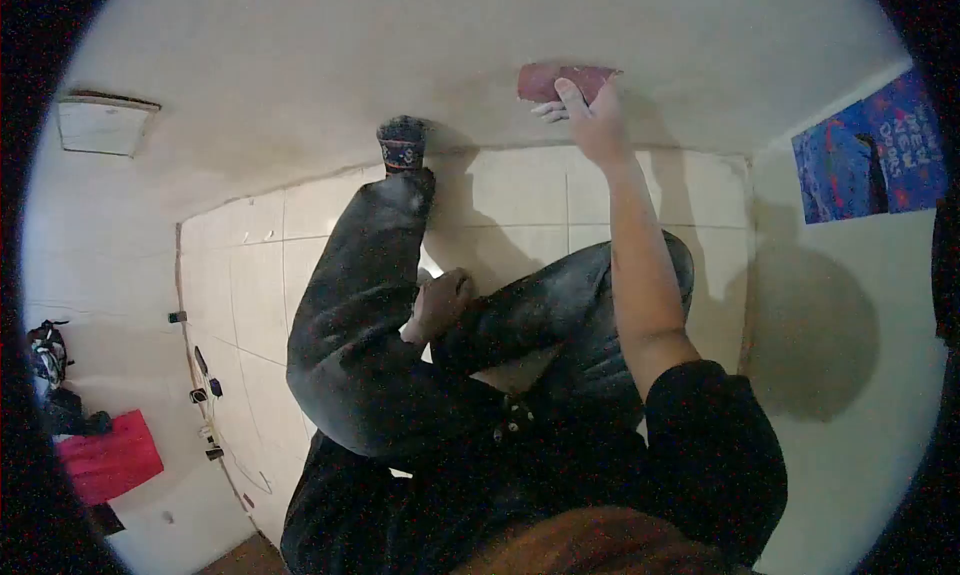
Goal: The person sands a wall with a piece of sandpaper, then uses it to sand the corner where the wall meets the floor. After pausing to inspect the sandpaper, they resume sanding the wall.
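My right hand, its fingertips whitened with dust, grips a reddish sheet of sandpaper, the thumb lying across its front. The sheet lies against the pale wall, a little above the line where wall meets floor. Lower down, between my bent legs, my left hand shows beside the right lower leg. Its fingers look curled; anything inside them is hidden, and most of the left arm is out of sight behind the left leg.
I sit on light floor tiles, my socked foot by the wall. A blue printed bag or sheet hangs at right. Small dark devices and cables lie along the left floor edge, near a red cloth. A white panel is upper left.
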